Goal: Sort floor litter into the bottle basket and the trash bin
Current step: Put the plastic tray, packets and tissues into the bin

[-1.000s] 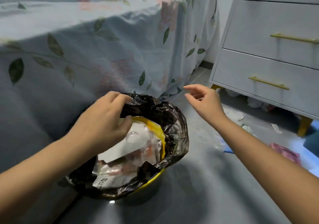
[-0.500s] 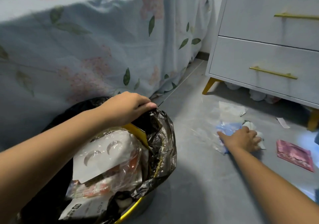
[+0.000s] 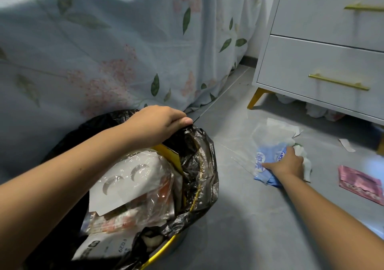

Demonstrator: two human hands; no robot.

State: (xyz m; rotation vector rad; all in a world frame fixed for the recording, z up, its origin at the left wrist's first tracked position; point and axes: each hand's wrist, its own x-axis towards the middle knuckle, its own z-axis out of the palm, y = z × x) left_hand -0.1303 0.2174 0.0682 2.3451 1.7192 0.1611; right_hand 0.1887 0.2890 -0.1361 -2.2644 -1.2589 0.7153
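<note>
Hands apart: left hand [image 3: 160, 122] pinches crinkled black bin liner [image 3: 199, 157], right hand [image 3: 287, 162] grips glossy blue wrapper [image 3: 262, 161].

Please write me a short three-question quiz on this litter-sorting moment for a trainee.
1. True or false: the left hand grips the black liner of the trash bin.
2. What does the right hand rest on? A) blue-and-white plastic wrapper B) pink packet C) drawer handle
3. Fill in: the pink packet lies on the ____.

Key: 1 true; 2 A; 3 floor.
</note>
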